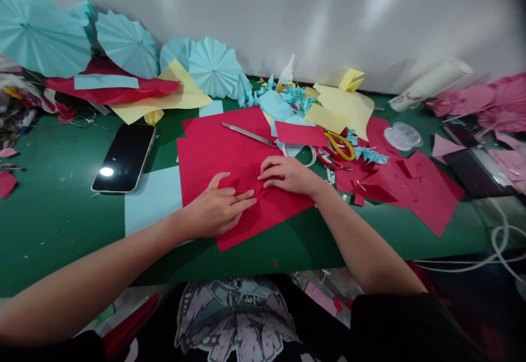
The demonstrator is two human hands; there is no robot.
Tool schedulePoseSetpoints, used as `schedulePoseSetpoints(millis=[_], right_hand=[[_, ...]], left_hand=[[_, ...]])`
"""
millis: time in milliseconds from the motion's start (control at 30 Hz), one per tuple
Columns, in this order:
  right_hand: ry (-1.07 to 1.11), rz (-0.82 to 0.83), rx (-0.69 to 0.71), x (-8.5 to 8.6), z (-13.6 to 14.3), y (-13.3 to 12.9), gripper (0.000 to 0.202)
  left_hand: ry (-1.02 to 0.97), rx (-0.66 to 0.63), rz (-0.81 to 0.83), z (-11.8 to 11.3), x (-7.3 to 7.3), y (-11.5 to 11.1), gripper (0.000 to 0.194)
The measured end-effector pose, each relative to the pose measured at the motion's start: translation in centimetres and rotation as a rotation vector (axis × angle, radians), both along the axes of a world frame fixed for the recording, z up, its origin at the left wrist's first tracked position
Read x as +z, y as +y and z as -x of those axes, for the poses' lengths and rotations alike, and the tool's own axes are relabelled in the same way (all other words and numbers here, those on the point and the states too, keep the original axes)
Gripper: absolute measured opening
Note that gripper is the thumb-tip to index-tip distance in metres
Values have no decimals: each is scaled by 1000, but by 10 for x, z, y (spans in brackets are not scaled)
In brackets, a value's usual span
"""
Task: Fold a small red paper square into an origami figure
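From the head: red paper (217,154) lies on a green table (61,236) before a pale wall (246,17), near blue fans (213,69). On it, left hand (217,208) half open, right hand (290,176) curled; I cannot tell whether either grips.

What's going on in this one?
A person at a green table has the left hand and right hand close together over red paper; whether either grips it is unclear. Beyond them, a slim silver tool lies on the paper. A dark-screened phone lies to the left, with pleated blue fans behind.
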State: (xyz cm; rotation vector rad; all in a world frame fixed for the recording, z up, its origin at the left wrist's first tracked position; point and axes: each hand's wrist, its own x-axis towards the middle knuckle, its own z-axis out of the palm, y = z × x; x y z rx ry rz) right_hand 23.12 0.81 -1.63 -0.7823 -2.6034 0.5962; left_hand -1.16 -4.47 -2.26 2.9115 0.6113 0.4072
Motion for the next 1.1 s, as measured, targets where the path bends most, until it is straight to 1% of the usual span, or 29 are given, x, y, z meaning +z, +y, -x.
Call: schedulePoseSetpoints(millis=[167, 433, 700, 900, 1100], right_hand=[[-44, -17, 9, 3, 0, -3, 19], [-115, -171, 66, 8, 5, -9, 19], [-138, -152, 47, 6, 3, -6, 19], [-88, -152, 47, 0, 4, -4, 17], [-68, -128, 44, 0, 4, -3, 23]], left_hand=[[-2, -2, -13, 0, -1, 0, 33], [17, -1, -7, 1, -1, 0, 33], [-16, -5, -8, 0, -2, 1, 32], [-18, 0, -11, 0, -1, 0, 31], [-29, -5, -23, 0, -2, 1, 30]])
